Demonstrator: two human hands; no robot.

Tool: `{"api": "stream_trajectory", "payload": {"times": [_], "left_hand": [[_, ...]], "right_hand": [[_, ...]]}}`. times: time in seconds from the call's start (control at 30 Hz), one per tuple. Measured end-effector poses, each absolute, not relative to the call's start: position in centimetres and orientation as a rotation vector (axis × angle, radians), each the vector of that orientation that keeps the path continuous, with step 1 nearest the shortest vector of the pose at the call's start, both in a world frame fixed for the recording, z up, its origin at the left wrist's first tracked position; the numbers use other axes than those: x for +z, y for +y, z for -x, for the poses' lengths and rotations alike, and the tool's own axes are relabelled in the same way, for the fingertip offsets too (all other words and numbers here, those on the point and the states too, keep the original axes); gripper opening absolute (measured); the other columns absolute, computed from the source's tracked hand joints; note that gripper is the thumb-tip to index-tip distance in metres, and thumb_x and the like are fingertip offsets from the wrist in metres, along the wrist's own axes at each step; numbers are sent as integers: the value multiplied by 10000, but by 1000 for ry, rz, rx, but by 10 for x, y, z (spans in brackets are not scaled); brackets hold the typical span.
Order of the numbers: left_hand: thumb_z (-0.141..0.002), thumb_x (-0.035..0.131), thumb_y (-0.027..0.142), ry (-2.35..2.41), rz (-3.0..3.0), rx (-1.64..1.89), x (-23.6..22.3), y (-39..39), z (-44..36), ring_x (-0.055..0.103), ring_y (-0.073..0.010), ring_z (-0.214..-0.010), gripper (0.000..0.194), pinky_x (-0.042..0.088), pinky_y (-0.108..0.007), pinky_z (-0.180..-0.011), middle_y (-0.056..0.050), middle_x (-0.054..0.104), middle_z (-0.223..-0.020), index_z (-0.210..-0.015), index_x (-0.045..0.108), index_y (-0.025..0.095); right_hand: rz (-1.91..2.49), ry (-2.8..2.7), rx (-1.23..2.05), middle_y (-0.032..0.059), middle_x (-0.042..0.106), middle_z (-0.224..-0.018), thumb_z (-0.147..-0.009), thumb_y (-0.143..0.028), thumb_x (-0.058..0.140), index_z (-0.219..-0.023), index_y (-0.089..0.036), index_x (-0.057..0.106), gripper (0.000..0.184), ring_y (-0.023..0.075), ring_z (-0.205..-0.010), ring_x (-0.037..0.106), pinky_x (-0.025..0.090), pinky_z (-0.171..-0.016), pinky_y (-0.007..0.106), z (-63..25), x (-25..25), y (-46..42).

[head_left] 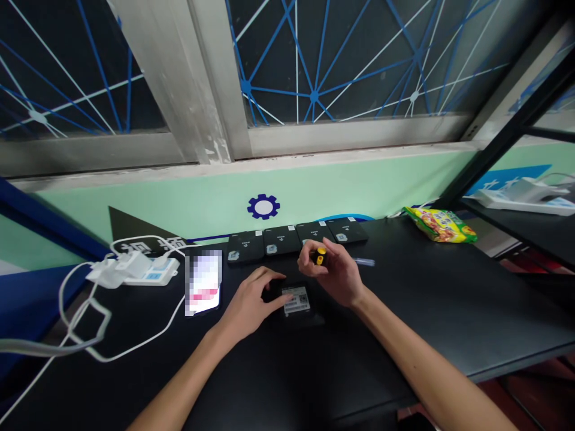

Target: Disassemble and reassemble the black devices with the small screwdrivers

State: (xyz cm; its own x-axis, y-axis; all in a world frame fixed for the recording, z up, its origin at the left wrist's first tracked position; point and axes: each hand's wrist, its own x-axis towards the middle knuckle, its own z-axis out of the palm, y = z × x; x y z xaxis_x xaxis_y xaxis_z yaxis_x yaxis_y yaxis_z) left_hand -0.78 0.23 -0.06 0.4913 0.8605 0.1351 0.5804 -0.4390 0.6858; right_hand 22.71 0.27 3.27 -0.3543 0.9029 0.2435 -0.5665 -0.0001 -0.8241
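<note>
one yellow-and-black piece, long axis unclear, is held in the curled right hand, off the far-right corner of the labelled box, whose left side the half-spread left hand touches.

Blk tbl, lbl'd box, phone (lit)

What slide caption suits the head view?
Left hand on a flat black white-labelled box, right hand holding a small black-and-yellow object, near four flat black boxes in a row.
</note>
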Motion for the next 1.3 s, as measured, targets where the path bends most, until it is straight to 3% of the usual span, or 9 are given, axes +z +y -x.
{"api": "stream_trajectory", "payload": {"times": [0.1, 0.17, 0.3, 0.43, 0.67, 0.87, 1.07, 1.3], "left_hand": [[-978, 758, 518, 1192, -2154, 639, 0, 2, 7, 649, -216, -928, 381, 523, -311, -715, -36, 682, -1169, -1285, 720, 296], [-973, 765, 515, 1198, -2153, 635, 0, 2, 7, 649, -213, -920, 386, 530, -320, -738, -35, 683, -1178, -1289, 721, 297], [-981, 759, 500, 1185, -2163, 630, 0, 2, 8, 649, -214, -926, 380, 534, -328, -755, -46, 682, -1184, -1294, 715, 288], [-993, 737, 522, 1178, -2180, 626, 2, 2, 8, 646, -218, -926, 390, 527, -325, -736, -51, 681, -1183, -1301, 713, 283], [-984, 764, 473, 1180, -2168, 628, 3, 2, 7, 652, -223, -947, 359, 516, -308, -721, -47, 675, -1164, -1285, 715, 284], [-983, 768, 468, 1185, -2156, 623, 4, 2, 6, 650, -222, -949, 349, 514, -308, -732, -44, 672, -1169, -1275, 720, 283], [-988, 761, 487, 1187, -2166, 620, 1, 3, 8, 636, -206, -922, 370, 516, -321, -768, -34, 667, -1159, -1295, 710, 287], [-996, 736, 525, 1190, -2173, 607, 1, 2, 8, 644, -215, -917, 389, 528, -335, -770, -44, 669, -1173, -1303, 705, 287]], "right_hand": [[388, -1052, 1650, -63, 291, -612, -964, -423, 580, -901, -233, 620, 204, 170, -601, 192, 244, -650, 340, -227, 32, 3], [412, -1057, 1630, -59, 333, -608, -975, -413, 588, -896, -238, 605, 193, 170, -597, 222, 252, -647, 337, -226, 31, 3], [498, -1111, 1566, -12, 420, -665, -1066, -466, 509, -755, -206, 629, 423, 174, -632, 327, 257, -642, 344, -226, 32, 3], [509, -1119, 1590, -38, 283, -617, -1077, -573, 448, -737, -205, 679, 552, 179, -612, 237, 252, -639, 351, -227, 34, 3], [385, -1003, 1628, -49, 339, -635, -945, -378, 598, -917, -249, 609, 132, 178, -606, 219, 251, -641, 336, -226, 32, 3], [446, -1088, 1540, 18, 444, -726, -1036, -385, 473, -765, -192, 672, 388, 192, -677, 366, 308, -677, 352, -227, 34, 3], [424, -1007, 1563, -25, 397, -662, -1048, -384, 505, -963, -239, 651, 223, 198, -671, 347, 357, -749, 351, -225, 34, 2], [458, -1054, 1506, 14, 488, -772, -1044, -396, 525, -761, -214, 586, 342, 172, -633, 363, 337, -693, 353, -225, 38, 1]]}}
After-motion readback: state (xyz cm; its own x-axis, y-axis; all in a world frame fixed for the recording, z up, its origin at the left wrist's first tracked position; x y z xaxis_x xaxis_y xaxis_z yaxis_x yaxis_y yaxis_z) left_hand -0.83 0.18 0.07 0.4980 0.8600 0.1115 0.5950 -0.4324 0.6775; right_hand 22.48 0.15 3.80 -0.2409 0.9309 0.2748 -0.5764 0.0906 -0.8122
